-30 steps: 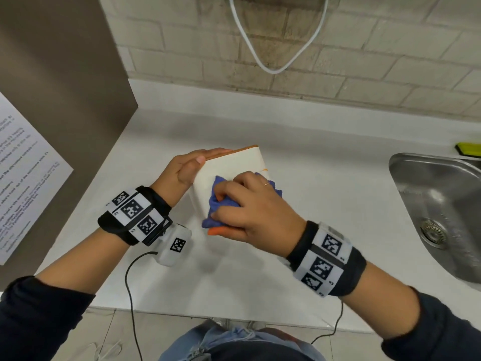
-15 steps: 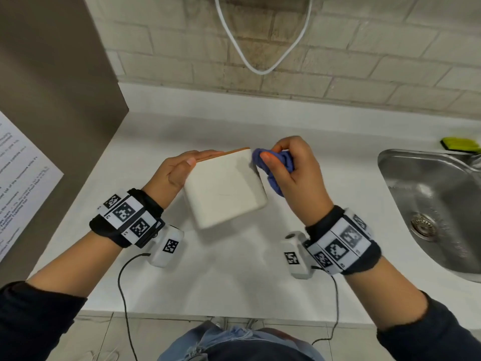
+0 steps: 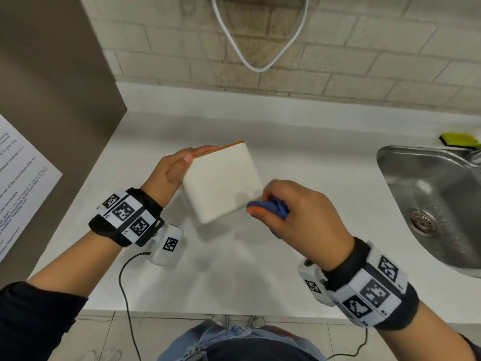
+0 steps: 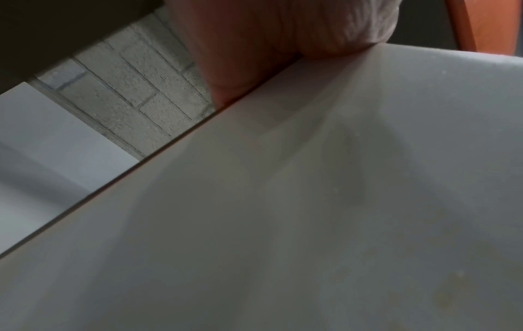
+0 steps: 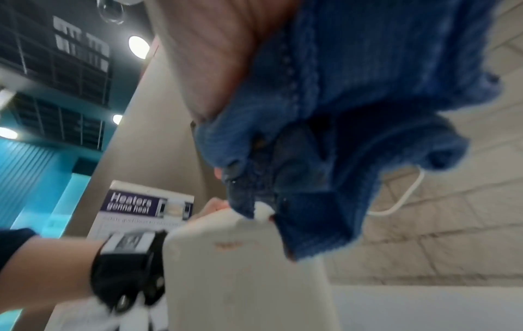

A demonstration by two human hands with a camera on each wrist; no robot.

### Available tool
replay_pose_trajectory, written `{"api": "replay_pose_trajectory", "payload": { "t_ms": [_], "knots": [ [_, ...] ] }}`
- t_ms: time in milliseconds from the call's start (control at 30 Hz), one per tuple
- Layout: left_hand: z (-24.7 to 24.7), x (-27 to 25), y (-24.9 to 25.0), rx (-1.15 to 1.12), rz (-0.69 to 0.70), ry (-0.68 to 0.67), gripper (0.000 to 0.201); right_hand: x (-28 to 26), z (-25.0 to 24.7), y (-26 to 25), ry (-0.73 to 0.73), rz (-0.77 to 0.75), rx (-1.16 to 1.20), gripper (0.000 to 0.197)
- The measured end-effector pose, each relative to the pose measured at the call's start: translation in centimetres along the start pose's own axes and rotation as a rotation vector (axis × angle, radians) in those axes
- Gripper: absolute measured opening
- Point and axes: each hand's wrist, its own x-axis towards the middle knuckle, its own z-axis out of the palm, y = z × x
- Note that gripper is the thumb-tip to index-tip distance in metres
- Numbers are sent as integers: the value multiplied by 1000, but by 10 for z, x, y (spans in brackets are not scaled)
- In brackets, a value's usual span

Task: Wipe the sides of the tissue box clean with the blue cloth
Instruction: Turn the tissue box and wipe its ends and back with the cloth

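Observation:
A cream tissue box with an orange far face is held tilted above the white counter. My left hand holds its left side, thumb on the near face and fingers behind, hidden. In the left wrist view the box fills the frame under my thumb. My right hand grips the bunched blue cloth at the box's near right corner. In the right wrist view the cloth hangs from my palm and touches the box at its top edge.
A steel sink is set into the counter at the right, with a yellow-green sponge behind it. A brown panel bearing a printed sheet stands at the left. A white cable loops down the brick wall.
My right hand with the cloth went from the box's near face up to its far right corner, then came down along the right side to the near right corner. The left hand kept its hold.

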Motion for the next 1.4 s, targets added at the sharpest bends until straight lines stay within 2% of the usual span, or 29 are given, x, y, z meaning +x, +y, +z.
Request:
{"api": "replay_pose_trajectory", "payload": {
  "t_ms": [133, 200, 333, 500, 667, 800, 933, 1100, 1233, 1300, 1400],
  "knots": [
    [3, -1, 6, 15, -9, -11, 36, 32, 4, -30, 269, -65, 18, 25],
    [5, -3, 7, 27, -14, -11, 35, 51, 15, -35, 316, -78, -24, 22],
    [5, -4, 6, 91, -12, -10, 32, 59, 43, -38, 298, -59, -70, 20],
    [2, -4, 5, 61, -7, -42, 40, 28, 61, -62, 172, -226, -46, 22],
    [3, -3, 2, -26, -12, -50, 37, 6, 38, -26, -28, -323, -95, 22],
    [2, -2, 3, -30, -23, -36, 37, -2, 21, 18, -4, -176, -253, 21],
    [6, -4, 1, 86, -2, -78, 36, -12, 7, 36, 73, -20, -212, 22],
    [25, -5, 8, 213, -44, -297, 49, -23, -7, 42, 169, 80, -138, 23],
    [26, -7, 2, 628, 56, -559, 64, -31, -4, 55, 195, 156, -127, 24],
    [21, -10, -10, 807, 40, -679, 69, -35, 1, 57, 162, 190, -114, 19],
    [12, -16, -29, 958, 5, -746, 68, -40, 10, 56, 94, 204, -69, 10]
  ]
}}
